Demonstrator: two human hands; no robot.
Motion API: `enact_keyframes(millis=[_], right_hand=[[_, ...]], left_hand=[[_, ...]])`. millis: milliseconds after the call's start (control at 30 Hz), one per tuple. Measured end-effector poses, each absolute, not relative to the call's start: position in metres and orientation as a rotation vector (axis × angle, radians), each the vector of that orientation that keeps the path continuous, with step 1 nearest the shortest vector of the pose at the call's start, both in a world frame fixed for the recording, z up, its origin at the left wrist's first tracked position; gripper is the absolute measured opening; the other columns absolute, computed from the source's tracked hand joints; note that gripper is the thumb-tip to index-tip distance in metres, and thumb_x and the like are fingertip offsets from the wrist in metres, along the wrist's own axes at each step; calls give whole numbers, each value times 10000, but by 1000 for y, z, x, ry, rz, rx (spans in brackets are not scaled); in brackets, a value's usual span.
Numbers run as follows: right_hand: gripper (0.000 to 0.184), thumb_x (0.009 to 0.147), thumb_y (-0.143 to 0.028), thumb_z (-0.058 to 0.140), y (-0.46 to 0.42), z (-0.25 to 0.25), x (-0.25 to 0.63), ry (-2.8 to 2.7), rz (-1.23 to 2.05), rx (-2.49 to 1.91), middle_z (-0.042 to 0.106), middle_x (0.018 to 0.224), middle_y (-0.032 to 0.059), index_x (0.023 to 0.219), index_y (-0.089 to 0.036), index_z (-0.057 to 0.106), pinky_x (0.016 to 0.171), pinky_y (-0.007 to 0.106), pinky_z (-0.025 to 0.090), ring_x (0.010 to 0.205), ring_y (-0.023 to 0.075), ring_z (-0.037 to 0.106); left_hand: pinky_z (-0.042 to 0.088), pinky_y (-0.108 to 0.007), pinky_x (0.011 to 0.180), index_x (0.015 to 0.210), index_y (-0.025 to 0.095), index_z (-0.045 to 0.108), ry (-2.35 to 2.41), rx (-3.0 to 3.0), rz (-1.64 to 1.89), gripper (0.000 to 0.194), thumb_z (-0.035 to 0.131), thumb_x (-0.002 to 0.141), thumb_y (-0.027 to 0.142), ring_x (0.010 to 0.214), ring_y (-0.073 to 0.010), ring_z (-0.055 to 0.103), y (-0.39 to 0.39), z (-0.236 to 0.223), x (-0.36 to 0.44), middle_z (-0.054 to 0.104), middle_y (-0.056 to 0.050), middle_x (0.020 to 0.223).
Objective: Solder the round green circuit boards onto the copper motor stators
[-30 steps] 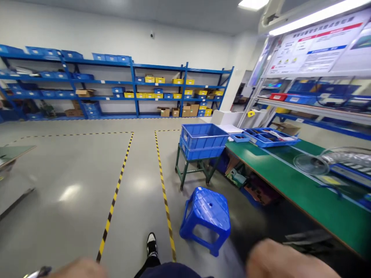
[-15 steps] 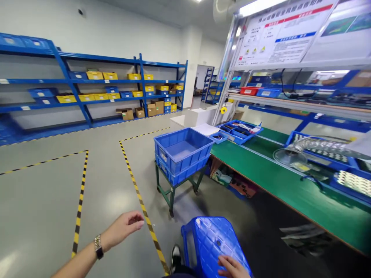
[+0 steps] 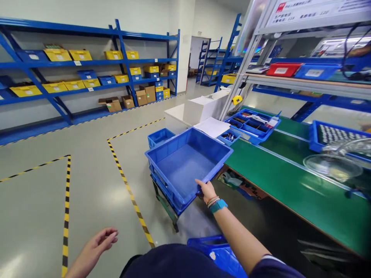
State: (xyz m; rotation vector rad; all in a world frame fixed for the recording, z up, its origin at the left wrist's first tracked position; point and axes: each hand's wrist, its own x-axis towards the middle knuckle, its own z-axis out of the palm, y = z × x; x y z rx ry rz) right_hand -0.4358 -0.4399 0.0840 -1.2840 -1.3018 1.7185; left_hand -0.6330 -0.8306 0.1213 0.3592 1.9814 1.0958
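My right hand grips the near rim of a blue plastic crate, the top one of a stack on a green metal cart. The crate's inside holds nothing that I can see. My left hand hangs open over the grey floor, touching nothing. Beneath my right arm lies a blue plastic stool, mostly hidden by my arm and torso.
A green workbench runs along the right, with blue parts trays and a clear plastic dome on it. A smaller blue crate stands behind the cart. Blue shelving with bins lines the left wall.
My right hand has left the blue stool and now holds the crate's rim. The view has swung closer to the cart, and the stool sits lower in the picture.
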Motion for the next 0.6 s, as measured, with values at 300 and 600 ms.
enact_keyframes(millis=[300,600], right_hand=[[337,524,-245,617,-489,125,-475,-1154,1449,-1456,665,802,43,845,-154,572,681,308,503,752,217,613],[340,625,-199,530,-504,174,-611,-1595,1347,-1296,647,934,50,961,-154,550,750,319,486,844,221,594]], left_hand=[[436,-317,912,948,171,604,1855,464,1138,504,603,658,583,1020,-242,566,-765,119,-862,631,-87,1034],[482,-304,769,1170,196,522,1659,665,1089,576,618,698,512,993,-233,569,-583,199,-1017,614,-81,1108]])
